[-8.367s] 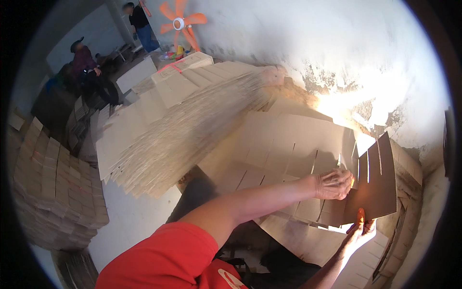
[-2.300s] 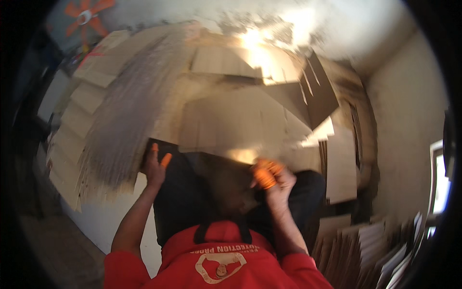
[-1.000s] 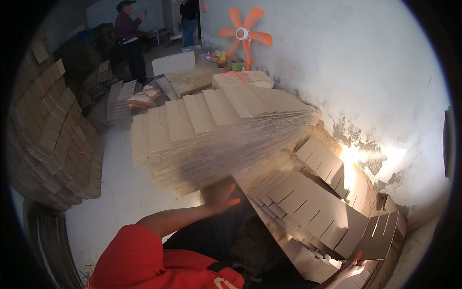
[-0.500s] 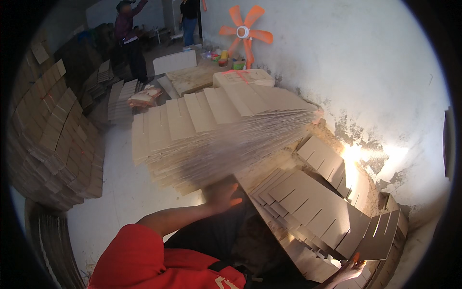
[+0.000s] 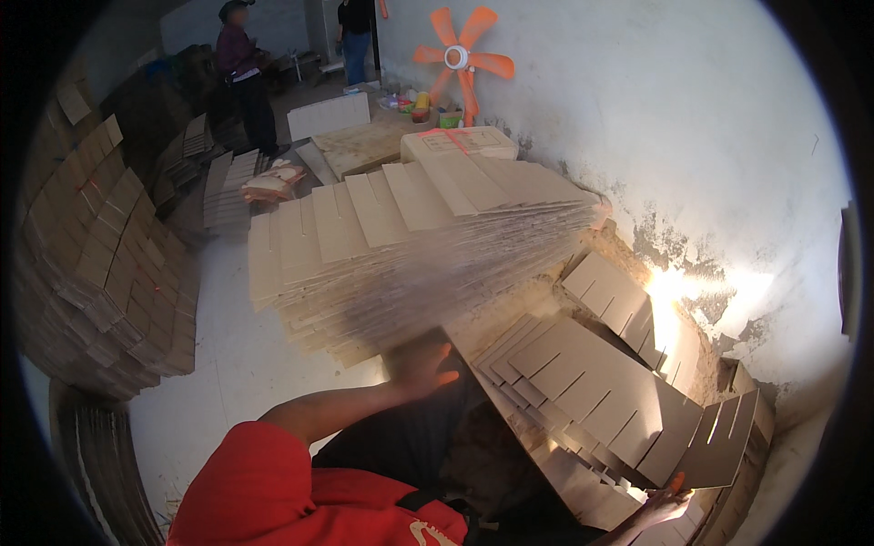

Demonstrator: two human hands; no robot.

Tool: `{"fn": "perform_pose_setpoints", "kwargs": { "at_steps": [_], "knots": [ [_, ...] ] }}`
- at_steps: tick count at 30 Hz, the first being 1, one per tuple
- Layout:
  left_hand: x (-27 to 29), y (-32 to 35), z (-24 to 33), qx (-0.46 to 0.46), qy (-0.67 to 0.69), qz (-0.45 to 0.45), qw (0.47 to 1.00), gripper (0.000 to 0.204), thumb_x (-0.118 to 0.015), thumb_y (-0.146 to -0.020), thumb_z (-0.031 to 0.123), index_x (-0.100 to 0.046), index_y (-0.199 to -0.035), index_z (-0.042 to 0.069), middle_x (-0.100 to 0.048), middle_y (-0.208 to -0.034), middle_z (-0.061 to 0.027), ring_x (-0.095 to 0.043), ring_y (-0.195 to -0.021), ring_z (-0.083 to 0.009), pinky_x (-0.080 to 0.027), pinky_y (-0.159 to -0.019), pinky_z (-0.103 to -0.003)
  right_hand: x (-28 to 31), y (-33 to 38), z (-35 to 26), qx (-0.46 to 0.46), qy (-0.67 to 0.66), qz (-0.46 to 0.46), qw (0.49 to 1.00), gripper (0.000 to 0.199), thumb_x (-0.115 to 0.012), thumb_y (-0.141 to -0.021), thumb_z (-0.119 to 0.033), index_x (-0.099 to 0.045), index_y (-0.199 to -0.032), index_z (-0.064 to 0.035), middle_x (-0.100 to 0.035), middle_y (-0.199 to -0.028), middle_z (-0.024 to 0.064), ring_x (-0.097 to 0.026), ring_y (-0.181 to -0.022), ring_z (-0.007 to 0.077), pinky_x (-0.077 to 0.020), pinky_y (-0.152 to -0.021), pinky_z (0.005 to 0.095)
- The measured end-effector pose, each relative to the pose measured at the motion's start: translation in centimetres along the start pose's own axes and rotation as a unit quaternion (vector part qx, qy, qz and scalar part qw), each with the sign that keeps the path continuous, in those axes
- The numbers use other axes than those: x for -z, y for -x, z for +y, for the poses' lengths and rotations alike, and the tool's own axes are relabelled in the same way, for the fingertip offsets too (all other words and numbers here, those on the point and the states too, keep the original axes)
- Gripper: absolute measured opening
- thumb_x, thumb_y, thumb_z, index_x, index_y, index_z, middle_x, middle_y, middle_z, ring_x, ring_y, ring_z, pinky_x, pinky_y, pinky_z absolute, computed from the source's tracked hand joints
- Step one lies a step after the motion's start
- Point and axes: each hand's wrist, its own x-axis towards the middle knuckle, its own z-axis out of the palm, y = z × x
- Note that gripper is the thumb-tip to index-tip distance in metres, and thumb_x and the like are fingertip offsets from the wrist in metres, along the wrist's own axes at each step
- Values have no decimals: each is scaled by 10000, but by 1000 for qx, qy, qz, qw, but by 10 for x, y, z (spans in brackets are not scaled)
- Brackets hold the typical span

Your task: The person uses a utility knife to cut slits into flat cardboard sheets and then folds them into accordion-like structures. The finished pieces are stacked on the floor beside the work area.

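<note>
My right hand (image 5: pixel 666 508) grips the lower corner of a slotted grey-brown cardboard sheet (image 5: pixel 722 441) at the lower right. That sheet stands tilted against the end of a stack of similar slotted sheets (image 5: pixel 583 387). My left hand (image 5: pixel 424 371) is empty, its fingers apart, over my dark-trousered leg and near the front of a large fanned pile of cardboard sheets (image 5: pixel 364 214). Part of that pile's front looks blurred. Thumb and fingertips of my right hand show at the sheet's edge; the rest of its grip is partly hidden.
Tied cardboard bundles (image 5: pixel 109 246) are piled at the left. Another slotted stack (image 5: pixel 608 296) lies by the sunlit, peeling wall. An orange fan (image 5: pixel 457 58) stands behind a wrapped bundle (image 5: pixel 460 143). Two people, one in a dark checked shirt (image 5: pixel 238 53), stand at the back.
The person in the checked shirt has lowered a raised arm. My hands and the gripped sheet stay nearly in place; the view has shifted slightly.
</note>
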Motion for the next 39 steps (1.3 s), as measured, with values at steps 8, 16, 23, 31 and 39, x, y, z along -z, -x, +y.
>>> {"fn": "perform_pose_setpoints", "kwargs": {
  "at_steps": [8,16,23,31,39],
  "knots": [
    [-3,0,-2,-3,9,6,1000,695,-671,-875,398,-444,-1350,-55,-511,-1348,-219,-470,-1271,-355,-376,-1067,-396,7,5,-27,-180,-98,-44,978,317,-655,-914,-313,-631,-883,2,-550,-551,101,-372,-332,164,-326,-331,337],
    [-12,1,-10,-2,-2,22,1000,706,-669,-876,402,-437,-1363,-54,-487,-1387,-211,-432,-1317,-341,-350,-1095,-393,6,4,-19,-82,-45,-32,995,328,-654,-914,-331,-642,-913,-2,-558,-548,91,-371,-343,169,-334,-344,346],
    [-3,1,-1,18,3,4,1000,710,-675,-869,414,-442,-1367,-35,-490,-1389,-197,-423,-1326,-331,-342,-1103,-387,9,3,-23,-57,-35,-24,997,323,-643,-922,-321,-645,-908,2,-616,-636,123,-445,-415,222,-401,-426,374],
    [-8,4,-11,-12,17,33,999,700,-702,-857,380,-450,-1355,-41,-509,-1362,-209,-454,-1291,-350,-373,-1071,-389,14,-12,-66,-104,27,-74,991,358,-660,-907,-326,-643,-845,27,-637,-686,138,-511,-518,260,-425,-521,411],
    [-11,1,-7,4,36,16,999,696,-692,-869,373,-433,-1371,-34,-488,-1377,-213,-443,-1295,-350,-358,-1080,-396,6,-5,-47,74,3,42,996,325,-672,-900,-312,-642,-834,5,-598,-605,113,-491,-441,231,-400,-469,400]
  ]
}}
